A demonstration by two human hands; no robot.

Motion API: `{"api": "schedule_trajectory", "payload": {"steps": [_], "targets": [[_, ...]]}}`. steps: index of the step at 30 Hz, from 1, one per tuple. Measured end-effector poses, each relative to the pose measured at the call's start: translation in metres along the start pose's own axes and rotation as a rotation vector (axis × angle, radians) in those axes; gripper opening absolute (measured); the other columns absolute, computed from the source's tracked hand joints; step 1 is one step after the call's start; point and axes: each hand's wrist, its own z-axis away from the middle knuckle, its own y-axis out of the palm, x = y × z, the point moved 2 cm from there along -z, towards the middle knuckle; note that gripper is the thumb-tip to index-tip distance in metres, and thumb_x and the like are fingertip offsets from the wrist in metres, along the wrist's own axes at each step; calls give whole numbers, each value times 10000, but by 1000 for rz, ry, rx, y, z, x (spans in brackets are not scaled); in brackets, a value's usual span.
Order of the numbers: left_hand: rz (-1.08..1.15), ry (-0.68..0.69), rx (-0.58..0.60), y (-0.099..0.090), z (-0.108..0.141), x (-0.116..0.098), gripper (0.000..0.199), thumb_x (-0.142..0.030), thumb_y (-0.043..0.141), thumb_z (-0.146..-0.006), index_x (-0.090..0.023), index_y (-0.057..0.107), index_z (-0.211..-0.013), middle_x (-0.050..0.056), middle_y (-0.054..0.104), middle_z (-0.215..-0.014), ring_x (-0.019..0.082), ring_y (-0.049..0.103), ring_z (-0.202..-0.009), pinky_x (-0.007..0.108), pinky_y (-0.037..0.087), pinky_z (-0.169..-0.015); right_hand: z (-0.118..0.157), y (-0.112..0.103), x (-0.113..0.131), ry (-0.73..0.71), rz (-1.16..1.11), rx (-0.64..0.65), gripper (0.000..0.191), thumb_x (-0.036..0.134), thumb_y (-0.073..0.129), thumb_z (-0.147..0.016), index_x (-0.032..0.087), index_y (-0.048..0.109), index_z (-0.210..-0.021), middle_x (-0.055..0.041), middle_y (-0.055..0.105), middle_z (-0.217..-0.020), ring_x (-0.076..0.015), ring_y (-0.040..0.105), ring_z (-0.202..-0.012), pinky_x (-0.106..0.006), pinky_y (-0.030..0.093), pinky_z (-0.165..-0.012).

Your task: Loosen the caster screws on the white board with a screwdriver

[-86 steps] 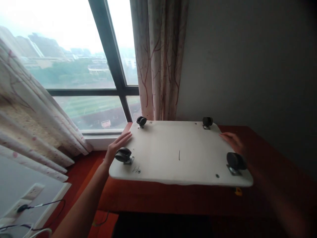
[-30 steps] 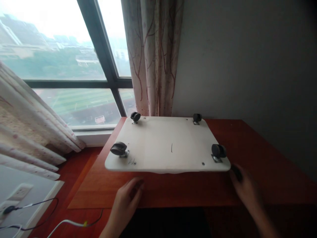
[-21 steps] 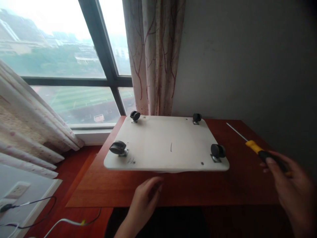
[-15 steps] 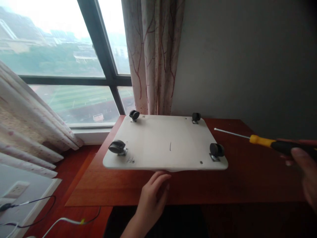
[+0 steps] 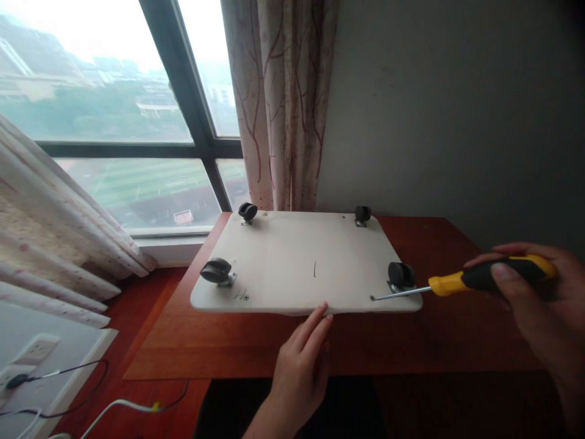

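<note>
The board (image 5: 274, 256) rests on the desk (image 5: 205, 341), four casters (image 5: 216, 270) upward, one near each corner. The right hand (image 5: 532, 299) grasps the screwdriver (image 5: 466, 280), its fingers wrapped around the yellow-and-black handle; the shaft passes on the near side of the near right caster (image 5: 401, 275), its tip at a small dark spot (image 5: 372, 298) on the board. The left hand (image 5: 301, 366) is released, its fingers extended against the board's near edge.

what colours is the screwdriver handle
Yellow and black: the screwdriver handle has yellow ends and a black middle, seen best in the current head view.
</note>
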Motion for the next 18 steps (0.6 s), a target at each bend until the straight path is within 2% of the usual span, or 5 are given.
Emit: {"api": "schedule_trajectory", "payload": {"steps": [7,14,16,18], "targets": [[-28,-2,23,5,4,1,604,-90,487,-943,-265,446,-1520,108,456,-1592,253,536,-1398,387,538,-1102,1,0,-9,82,-41,48,392,560,724,-811,270,657,-1066,-39,734,-927,-252,718,-885,-408,603,-825],[14,-32,1,4,4,-4,574,-100,499,-938,-289,480,-1480,129,450,-1584,292,530,-1379,467,545,-1081,1,2,-3,22,-9,63,400,561,708,-823,257,648,-1076,-49,734,-921,-256,714,-878,-394,605,-776],[99,-77,-61,4,7,-6,492,-109,505,-939,-287,543,-1395,139,510,-1506,289,545,-1352,451,555,-1058,1,2,-2,22,-2,69,408,565,703,-825,255,643,-1083,-47,735,-926,-253,713,-884,-390,597,-786],[202,-138,-104,5,7,-6,379,-127,509,-942,-285,589,-1278,134,606,-1325,269,618,-1233,411,589,-977,1,2,-3,24,11,75,415,571,695,-830,256,643,-1095,-43,737,-932,-252,711,-889,-388,585,-790]]}}
